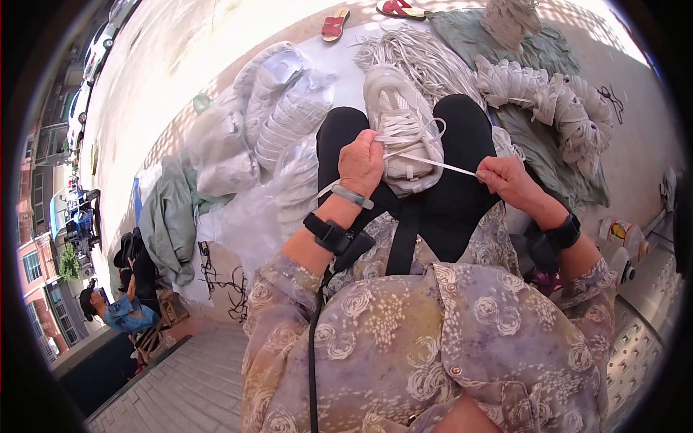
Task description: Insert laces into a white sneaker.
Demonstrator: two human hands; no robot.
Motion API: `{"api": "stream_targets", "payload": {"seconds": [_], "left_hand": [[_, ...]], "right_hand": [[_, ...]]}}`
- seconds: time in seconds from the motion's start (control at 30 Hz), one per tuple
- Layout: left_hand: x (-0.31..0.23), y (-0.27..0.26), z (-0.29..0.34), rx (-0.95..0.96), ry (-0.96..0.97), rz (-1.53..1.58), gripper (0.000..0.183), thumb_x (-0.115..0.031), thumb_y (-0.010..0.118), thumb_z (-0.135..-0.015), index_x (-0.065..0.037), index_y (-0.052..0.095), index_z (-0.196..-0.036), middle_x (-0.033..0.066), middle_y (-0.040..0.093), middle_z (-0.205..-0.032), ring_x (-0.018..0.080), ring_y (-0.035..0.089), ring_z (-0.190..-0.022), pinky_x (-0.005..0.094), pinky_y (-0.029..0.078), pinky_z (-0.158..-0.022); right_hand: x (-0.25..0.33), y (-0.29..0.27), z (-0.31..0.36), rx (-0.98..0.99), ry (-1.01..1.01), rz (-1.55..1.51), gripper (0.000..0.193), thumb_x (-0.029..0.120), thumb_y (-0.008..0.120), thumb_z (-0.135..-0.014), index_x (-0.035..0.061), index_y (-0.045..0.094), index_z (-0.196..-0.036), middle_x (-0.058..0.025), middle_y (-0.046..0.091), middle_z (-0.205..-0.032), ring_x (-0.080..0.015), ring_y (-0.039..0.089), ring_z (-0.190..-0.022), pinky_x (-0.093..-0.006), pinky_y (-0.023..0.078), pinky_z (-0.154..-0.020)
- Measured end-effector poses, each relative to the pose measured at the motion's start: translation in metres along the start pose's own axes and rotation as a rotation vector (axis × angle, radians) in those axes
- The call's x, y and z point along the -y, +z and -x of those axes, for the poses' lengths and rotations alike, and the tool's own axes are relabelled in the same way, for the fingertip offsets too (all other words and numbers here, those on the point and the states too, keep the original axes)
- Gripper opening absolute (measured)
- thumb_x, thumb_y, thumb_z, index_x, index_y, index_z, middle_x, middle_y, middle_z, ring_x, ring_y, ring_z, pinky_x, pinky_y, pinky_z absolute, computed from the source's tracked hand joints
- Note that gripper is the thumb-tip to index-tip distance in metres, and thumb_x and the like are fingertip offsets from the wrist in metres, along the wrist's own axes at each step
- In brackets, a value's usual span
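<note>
A white-beige sneaker [392, 90] rests between my black-clad knees, toe pointing away from me. Its white shoelace [446, 167] is partly threaded through the upper, and a loose loop stands up at the right side. My left hand [360, 166] is closed at the sneaker's left edge, with lace pinched between thumb and fingers. Out to the right, above my thigh, my right hand [511, 185] is closed on the lace's other stretch, which runs taut from the shoe.
A heap of loose white laces [426, 65] lies beyond my knees. Plastic-wrapped white shoes [278, 115] are on the left, bundled pale shoes [534, 94] on the right over green cloth [577, 173]. Red slippers [333, 26] lie farther off. Another person [130, 314] sits at lower left.
</note>
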State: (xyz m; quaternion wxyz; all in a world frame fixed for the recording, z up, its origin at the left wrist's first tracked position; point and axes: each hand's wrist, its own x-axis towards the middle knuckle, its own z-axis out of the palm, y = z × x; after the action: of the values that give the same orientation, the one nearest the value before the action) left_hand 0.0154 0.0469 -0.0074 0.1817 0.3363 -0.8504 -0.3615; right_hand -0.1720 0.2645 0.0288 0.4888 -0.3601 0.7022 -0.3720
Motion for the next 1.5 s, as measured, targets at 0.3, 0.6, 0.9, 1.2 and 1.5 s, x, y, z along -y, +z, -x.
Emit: {"api": "stream_targets", "payload": {"seconds": [0.3,0.6,0.9,1.2,1.5], "left_hand": [[-0.014,-0.035,0.017,0.146,-0.058,0.301,0.025,-0.006,0.061,-0.080,-0.001,0.051,-0.102,-0.0073,0.045,-0.053,0.0007,0.035,-0.050,0.0176,0.030,-0.047],[0.010,-0.077,0.033,0.313,-0.074,0.266,0.027,-0.009,0.063,-0.079,-0.003,0.054,-0.103,-0.0020,0.048,-0.061,0.0038,0.041,-0.054,0.0198,0.035,-0.049],[0.040,-0.129,0.018,0.185,0.454,-0.308,0.021,-0.009,0.060,-0.078,-0.012,0.059,-0.098,0.0084,0.054,-0.067,0.0283,0.056,-0.060,0.0359,0.044,-0.052],[0.070,-0.132,0.050,0.391,0.063,-0.785,0.021,-0.023,0.054,-0.082,-0.007,0.053,-0.069,0.0139,0.057,-0.064,0.0355,0.055,-0.063,0.0436,0.044,-0.054],[-0.022,-0.061,0.021,0.905,-0.576,0.631,0.020,-0.022,0.046,-0.092,-0.004,0.056,-0.090,-0.0003,0.053,-0.057,0.0008,0.036,-0.035,0.0143,0.026,-0.034]], "right_hand": [[0.004,0.003,-0.005,-0.014,-0.086,-0.066,0.011,0.010,0.057,-0.084,0.0003,0.056,-0.080,0.0036,0.046,-0.061,-0.0037,0.039,-0.057,-0.0214,0.034,-0.052],[0.014,-0.007,0.003,-0.001,-0.005,0.027,0.009,0.007,0.057,-0.081,0.0016,0.054,-0.088,0.0000,0.049,-0.060,-0.0084,0.044,-0.055,-0.0249,0.036,-0.051],[0.032,-0.041,0.008,-0.302,-0.615,0.797,0.009,0.010,0.056,-0.078,0.0068,0.052,-0.085,-0.0089,0.053,-0.069,-0.0321,0.053,-0.061,-0.0380,0.043,-0.052],[-0.028,-0.041,0.001,-0.322,-0.355,0.928,0.008,0.014,0.055,-0.078,0.0061,0.056,-0.080,-0.0105,0.053,-0.070,-0.0318,0.055,-0.066,-0.0379,0.044,-0.058],[0.014,0.012,-0.024,-0.039,0.201,-0.516,0.021,0.022,0.059,-0.086,0.0024,0.061,-0.078,0.0049,0.049,-0.061,-0.0034,0.046,-0.050,-0.0201,0.034,-0.042]]}}
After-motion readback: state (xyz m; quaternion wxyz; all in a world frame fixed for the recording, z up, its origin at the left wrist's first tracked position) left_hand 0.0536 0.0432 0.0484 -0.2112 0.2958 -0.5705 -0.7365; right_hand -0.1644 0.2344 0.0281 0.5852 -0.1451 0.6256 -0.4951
